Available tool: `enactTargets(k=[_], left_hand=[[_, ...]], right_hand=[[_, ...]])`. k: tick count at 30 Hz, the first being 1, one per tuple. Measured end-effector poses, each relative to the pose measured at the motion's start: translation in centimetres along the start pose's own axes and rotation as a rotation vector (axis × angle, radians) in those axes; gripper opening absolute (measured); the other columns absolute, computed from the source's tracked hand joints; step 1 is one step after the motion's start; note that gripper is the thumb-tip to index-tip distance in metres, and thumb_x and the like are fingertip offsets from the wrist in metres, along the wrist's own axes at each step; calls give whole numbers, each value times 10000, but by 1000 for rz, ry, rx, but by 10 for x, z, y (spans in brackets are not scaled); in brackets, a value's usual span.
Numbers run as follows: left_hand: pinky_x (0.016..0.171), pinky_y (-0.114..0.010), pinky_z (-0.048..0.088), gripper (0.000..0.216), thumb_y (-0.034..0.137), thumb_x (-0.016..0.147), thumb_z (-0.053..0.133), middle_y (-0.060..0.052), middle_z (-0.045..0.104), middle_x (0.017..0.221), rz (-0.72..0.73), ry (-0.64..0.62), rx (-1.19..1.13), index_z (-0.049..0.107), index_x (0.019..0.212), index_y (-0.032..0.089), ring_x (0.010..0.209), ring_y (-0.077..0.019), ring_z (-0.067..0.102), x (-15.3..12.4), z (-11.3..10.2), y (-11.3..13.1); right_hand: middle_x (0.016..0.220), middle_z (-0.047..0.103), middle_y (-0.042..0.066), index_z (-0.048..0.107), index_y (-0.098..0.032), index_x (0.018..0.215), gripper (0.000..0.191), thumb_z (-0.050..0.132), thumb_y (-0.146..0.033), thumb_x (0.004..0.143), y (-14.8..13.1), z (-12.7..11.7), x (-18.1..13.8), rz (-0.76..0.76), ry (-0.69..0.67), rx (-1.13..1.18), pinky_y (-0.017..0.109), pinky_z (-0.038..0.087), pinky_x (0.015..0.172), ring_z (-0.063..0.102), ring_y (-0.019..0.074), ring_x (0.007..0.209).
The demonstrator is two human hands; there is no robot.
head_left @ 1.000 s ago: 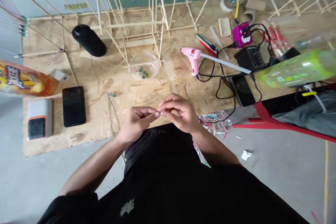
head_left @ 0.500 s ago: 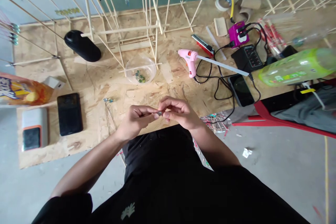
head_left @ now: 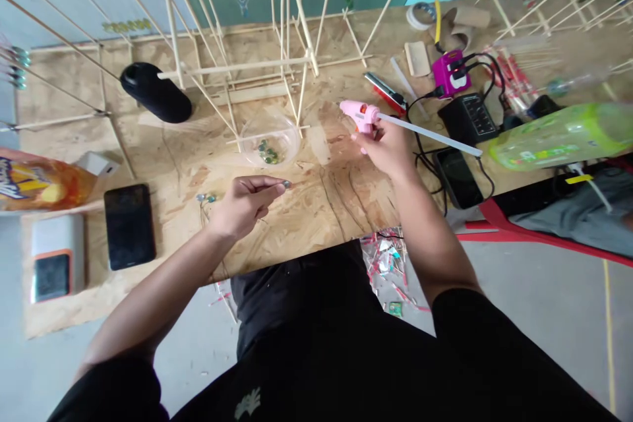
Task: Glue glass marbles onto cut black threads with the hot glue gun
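A small glassy piece [head_left: 287,184] is pinched by the left hand [head_left: 242,208], thumb and forefinger pressed together on it, above the near part of the counter [head_left: 297,224]. The right hand [head_left: 393,145] is set about the handle of a pink glue gun [head_left: 359,112] — whether its fingers are fully closed cannot be told. From the glassy piece, the gun is placed to the right and farther from the body; its nozzle is pointed leftward, and its long axis is carried on to the right, slightly nearer the body, by a pale glue stick [head_left: 430,133]. The gun is reached more nearly by the right hand. Farther out, green beads [head_left: 268,153] are held in a clear bowl [head_left: 287,145], backed by a frame of sticks [head_left: 247,70]. Much of the handle, the trigger and the curled right fingers are hidden; the glassy piece is partly covered — its shape is hardly made out — and the frame is cut off at the top
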State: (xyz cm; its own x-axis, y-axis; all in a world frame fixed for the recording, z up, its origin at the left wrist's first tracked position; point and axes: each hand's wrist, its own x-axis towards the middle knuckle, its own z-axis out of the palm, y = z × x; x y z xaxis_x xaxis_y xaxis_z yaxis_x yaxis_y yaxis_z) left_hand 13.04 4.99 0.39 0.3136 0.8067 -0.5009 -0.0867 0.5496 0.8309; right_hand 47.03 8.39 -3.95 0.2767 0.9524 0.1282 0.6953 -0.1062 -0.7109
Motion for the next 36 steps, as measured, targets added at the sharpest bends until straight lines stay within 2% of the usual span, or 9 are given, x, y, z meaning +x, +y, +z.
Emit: enactTargets(k=[4,8,11,13,15,19,25,30,36], left_hand=[[451,-228,111,408,385,589,1058,97,376,482,-34,6,9,878,847,124,448,-22,213,5,1,-2],[454,-226,114,419,402,595,1066,106,342,489,-57,-8,-31,879,844,121,465,-24,198,5,1,-7],[454,-221,103,406,410,606,1063,99,341,508,-43,-10,-112,884,835,127,480,-27,194,6,-3,-11],[451,-218,95,377,399,624,1056,94,337,518,-24,-7,-162,888,835,135,485,-31,192,7,-6,-14],[446,-214,88,355,387,629,1058,92,330,525,-15,4,-205,891,828,144,486,-33,192,9,-8,-17],[438,-201,104,337,384,648,1064,83,342,530,-25,18,-236,905,841,158,482,-35,222,11,-10,-21],[406,-197,155,337,448,694,1058,43,477,516,3,57,-208,926,874,196,451,-37,268,6,-11,-28],[401,-192,174,285,418,733,1044,51,459,516,13,63,-241,926,880,205,441,-36,270,3,-11,-30],[389,-193,198,228,371,768,1004,60,420,492,30,77,-210,918,885,196,425,-47,274,1,-9,-28]], right_hand=[[843,714,45,771,-220,987,210,797,-397,877,-1,-2,11,14,-35,13,385,607,694,695,243,786],[669,578,-22,732,-241,858,294,820,-521,843,3,-19,2,-19,-63,222,323,498,503,536,161,560],[712,701,5,775,-240,847,369,842,-603,835,-3,-28,-6,-132,-166,465,289,425,424,531,138,507],[826,809,45,837,-247,920,319,863,-557,849,-14,-27,-8,-278,-235,600,297,482,442,625,157,541],[893,848,59,872,-265,1012,250,887,-462,860,-25,-18,-7,-414,-306,705,352,621,554,740,205,641],[913,850,30,872,-318,1105,214,879,-399,908,-34,9,-7,-474,-426,905,453,726,753,801,228,712],[830,788,27,846,-296,999,274,871,-550,901,-13,30,-21,-430,-402,811,350,622,583,661,175,589],[829,744,6,807,-343,1035,189,830,-507,944,-10,29,-27,-578,-433,675,354,515,525,618,187,621],[1058,805,51,777,-384,1213,225,781,-414,990,-25,29,-28,-707,-569,614,421,617,652,737,237,792]])
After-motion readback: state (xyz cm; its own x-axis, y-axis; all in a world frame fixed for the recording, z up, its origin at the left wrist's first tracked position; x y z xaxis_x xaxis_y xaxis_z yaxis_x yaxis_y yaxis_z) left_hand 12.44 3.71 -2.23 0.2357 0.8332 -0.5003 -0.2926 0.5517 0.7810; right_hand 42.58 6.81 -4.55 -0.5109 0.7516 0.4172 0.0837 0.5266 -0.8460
